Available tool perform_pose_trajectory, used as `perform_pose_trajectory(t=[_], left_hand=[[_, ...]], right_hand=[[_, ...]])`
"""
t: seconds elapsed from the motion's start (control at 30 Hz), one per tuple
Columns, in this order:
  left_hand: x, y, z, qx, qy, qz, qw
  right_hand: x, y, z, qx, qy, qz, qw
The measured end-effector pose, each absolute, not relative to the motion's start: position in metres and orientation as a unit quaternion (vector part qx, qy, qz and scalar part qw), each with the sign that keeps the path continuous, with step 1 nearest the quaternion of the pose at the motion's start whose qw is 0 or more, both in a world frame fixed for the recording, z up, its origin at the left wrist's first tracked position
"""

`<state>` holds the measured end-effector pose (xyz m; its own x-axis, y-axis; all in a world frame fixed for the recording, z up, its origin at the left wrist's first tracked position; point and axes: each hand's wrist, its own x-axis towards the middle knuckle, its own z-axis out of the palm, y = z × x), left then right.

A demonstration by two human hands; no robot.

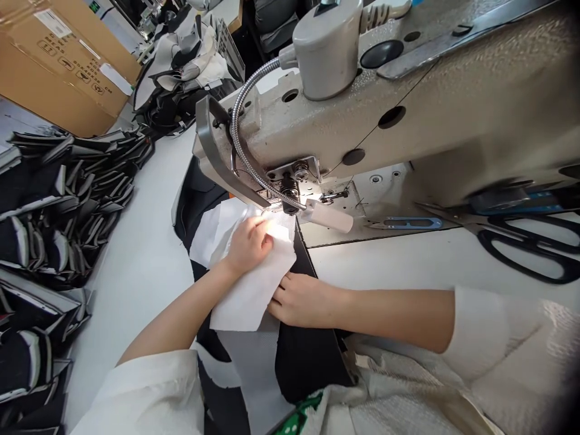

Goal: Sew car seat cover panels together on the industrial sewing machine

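Note:
A white fabric piece (247, 302) lies over black and grey fabric (312, 356) in front of the sewing machine's needle area (290, 196). My left hand (249, 244) is closed on the white piece just before the presser foot, its fingers curled under the lamp's glare. At the right edge of that piece, my right hand (308, 300) grips the cloth with bent fingers. The fingertips are partly hidden by the white fabric. The needle itself cannot be made out.
The sewing machine arm (421, 115) spans the upper right, with a lamp (330, 216) hanging low. Blue thread snips (408, 223) and black-handled scissors (528, 241) lie at the right. Stacked dark fabric pieces (54, 187) line the left, below a cardboard box (63, 72).

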<state>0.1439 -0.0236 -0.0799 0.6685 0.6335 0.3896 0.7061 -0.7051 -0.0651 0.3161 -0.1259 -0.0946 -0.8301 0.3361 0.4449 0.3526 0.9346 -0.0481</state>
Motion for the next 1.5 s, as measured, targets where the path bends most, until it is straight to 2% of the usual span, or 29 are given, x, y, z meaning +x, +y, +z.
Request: perform_pose_trajectory(t=[0.17,0.37,0.57,0.7,0.9,1.0,1.1,1.27,1.4,1.5], left_hand=[[0.145,-0.031,-0.074,-0.907,-0.367,-0.207,0.002],[0.148,-0.029,-0.071,-0.886,-0.415,-0.209,0.005],[0.160,-0.025,-0.078,-0.903,-0.403,-0.108,0.102],[0.168,-0.028,-0.075,-0.942,-0.331,-0.023,0.047],[0.176,-0.018,-0.050,-0.922,-0.380,0.074,0.016],[0.179,-0.019,-0.038,-0.903,-0.407,0.118,0.063],[0.179,-0.023,-0.040,-0.906,-0.390,0.088,0.142],[0.164,-0.020,-0.063,-0.929,-0.289,-0.059,0.222],[0.159,-0.019,-0.067,-0.954,-0.241,-0.019,0.175],[0.167,-0.020,-0.059,-0.950,-0.294,0.024,0.103]], right_hand=[[0.324,-0.111,-0.101,-0.249,-0.933,-0.057,0.254],[0.320,-0.099,-0.104,-0.257,-0.935,-0.100,0.224],[0.315,-0.109,-0.107,-0.237,-0.929,-0.127,0.253],[0.315,-0.113,-0.110,-0.259,-0.923,-0.137,0.247],[0.314,-0.111,-0.108,-0.282,-0.903,-0.165,0.278],[0.314,-0.111,-0.107,-0.281,-0.911,-0.159,0.257],[0.315,-0.111,-0.107,-0.263,-0.928,-0.129,0.232],[0.314,-0.112,-0.105,-0.277,-0.920,-0.146,0.236],[0.313,-0.112,-0.104,-0.281,-0.913,-0.164,0.245],[0.313,-0.112,-0.104,-0.286,-0.912,-0.163,0.245]])
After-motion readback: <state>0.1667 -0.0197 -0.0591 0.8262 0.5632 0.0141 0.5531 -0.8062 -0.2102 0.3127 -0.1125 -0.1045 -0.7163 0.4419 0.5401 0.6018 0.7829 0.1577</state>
